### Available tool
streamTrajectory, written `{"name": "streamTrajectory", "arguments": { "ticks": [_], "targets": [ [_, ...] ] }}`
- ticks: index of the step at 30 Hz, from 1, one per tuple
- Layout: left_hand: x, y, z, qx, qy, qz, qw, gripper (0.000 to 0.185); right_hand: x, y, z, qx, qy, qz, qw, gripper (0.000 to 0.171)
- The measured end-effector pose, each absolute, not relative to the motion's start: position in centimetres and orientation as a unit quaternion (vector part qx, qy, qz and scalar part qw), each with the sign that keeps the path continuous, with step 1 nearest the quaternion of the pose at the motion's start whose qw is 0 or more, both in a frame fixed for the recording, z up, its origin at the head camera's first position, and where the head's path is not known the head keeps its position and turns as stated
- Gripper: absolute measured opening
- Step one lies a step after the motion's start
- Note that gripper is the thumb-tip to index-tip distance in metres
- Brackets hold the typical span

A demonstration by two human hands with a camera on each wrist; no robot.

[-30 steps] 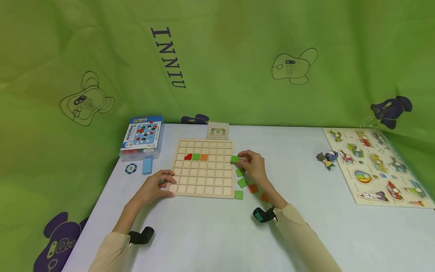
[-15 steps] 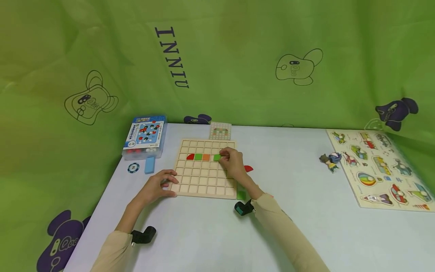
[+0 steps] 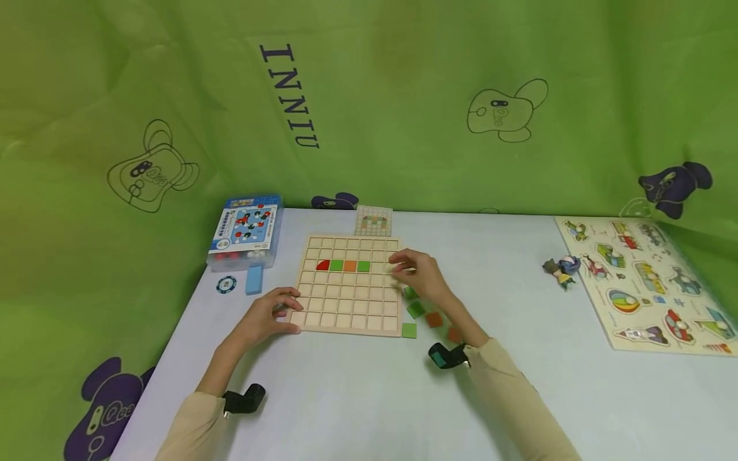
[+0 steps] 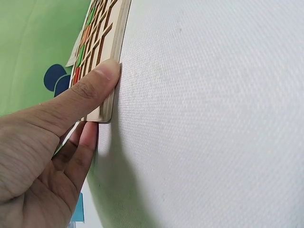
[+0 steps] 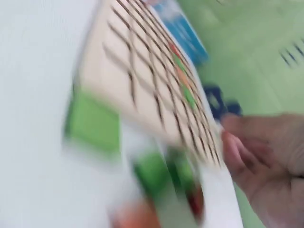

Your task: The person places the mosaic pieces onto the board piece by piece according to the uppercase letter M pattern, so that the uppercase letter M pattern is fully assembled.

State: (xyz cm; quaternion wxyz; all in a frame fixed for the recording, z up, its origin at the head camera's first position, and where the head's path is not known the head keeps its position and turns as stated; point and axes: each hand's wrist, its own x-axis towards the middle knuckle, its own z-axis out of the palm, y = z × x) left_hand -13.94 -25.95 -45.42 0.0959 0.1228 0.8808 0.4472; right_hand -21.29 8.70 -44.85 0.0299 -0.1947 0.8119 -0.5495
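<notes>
A wooden grid board (image 3: 346, 294) lies on the white table (image 3: 357, 397). Its second row holds a red quarter-round tile (image 3: 323, 265), a green tile (image 3: 336, 265), an orange tile (image 3: 349, 266) and a second green tile (image 3: 363, 266). My left hand (image 3: 271, 315) grips the board's near-left corner, with the thumb (image 4: 95, 83) against the board (image 4: 102, 42) edge. My right hand (image 3: 416, 274) hovers at the board's right edge, fingers loosely bent and holding nothing. Loose green tiles (image 3: 416, 310) and orange tiles (image 3: 434, 319) lie beside that hand. The right wrist view is blurred and shows the board (image 5: 142, 71) and a green tile (image 5: 92, 121).
A blue plastic box (image 3: 245, 230), a blue block (image 3: 252, 280) and a round chip (image 3: 226, 284) sit left of the board. A pattern card (image 3: 373, 221) lies behind it. On the right are a small toy figure (image 3: 558, 269) and a peg puzzle (image 3: 646, 282). A green curtain (image 3: 369, 96) hangs behind the table.
My right hand carried a green tile from the loose pile to the board, set it right of the orange tile, and drew back to the board's right edge. The left hand stayed put.
</notes>
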Motion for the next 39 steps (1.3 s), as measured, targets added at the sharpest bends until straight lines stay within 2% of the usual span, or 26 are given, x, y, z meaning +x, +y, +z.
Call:
{"name": "streamTrajectory", "arguments": {
  "ticks": [5,9,14,23,30,39],
  "targets": [
    [-14.0,-25.9,-45.5,0.125,0.886,0.437,0.095,0.031,-20.8,14.8,-45.7,-0.196,0.846,-0.492,0.060,0.031],
    [-14.1,-25.8,-45.6,0.133,0.884,0.437,0.093,0.031,-20.7,16.0,-46.7,-0.198,0.868,-0.451,0.061,0.031],
    [-14.2,-25.8,-46.0,0.125,0.882,0.443,0.097,0.033,-20.0,14.6,-47.3,-0.188,0.871,-0.453,0.001,0.021],
    [-14.1,-25.8,-45.9,0.120,0.887,0.436,0.096,0.032,-19.6,13.1,-46.9,-0.046,0.866,-0.486,-0.106,0.021],
    [-14.1,-25.9,-45.6,0.125,0.886,0.437,0.094,0.031,-20.3,10.1,-46.5,-0.023,0.851,-0.514,-0.107,0.020],
    [-13.9,-25.9,-45.7,0.130,0.885,0.439,0.082,0.031,-20.9,5.6,-46.6,-0.071,0.843,-0.526,-0.089,0.019]
  ]
}}
